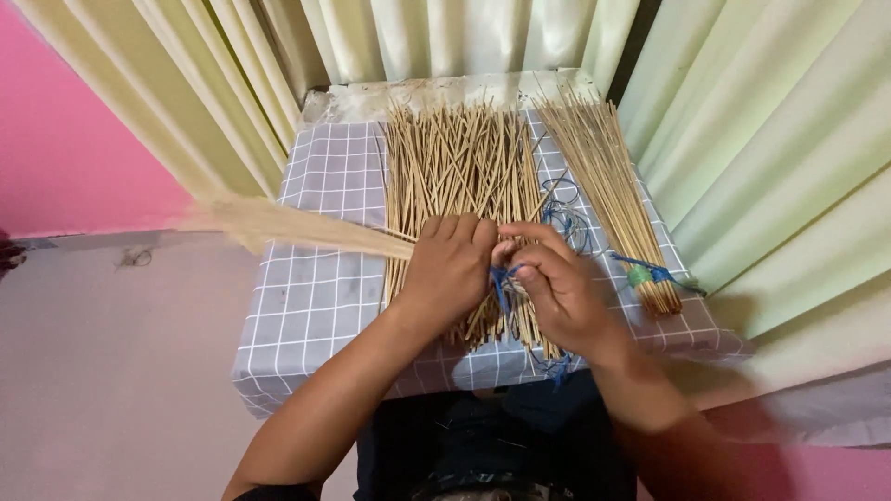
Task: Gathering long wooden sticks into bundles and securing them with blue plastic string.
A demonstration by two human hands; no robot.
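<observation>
Pale cream pleated curtains (761, 139) hang behind and to the right of a small desk covered in a grey cloth with a white grid (316, 288). On the middle of that desk lies a wide loose heap of thin tan sticks (459, 162). At the desk's right side lies a narrower tied bundle of the same tan sticks (608, 176), bound near its lower end with blue string and a green band. Over the desk's left edge juts a blurred sheaf of tan sticks (306, 230), clenched in the left hand (450, 269), whose fingers curl tight around it. Beside it, the right hand (557, 288) pinches a thin blue string (501, 278) between closed fingertips, above the desk's front half.
</observation>
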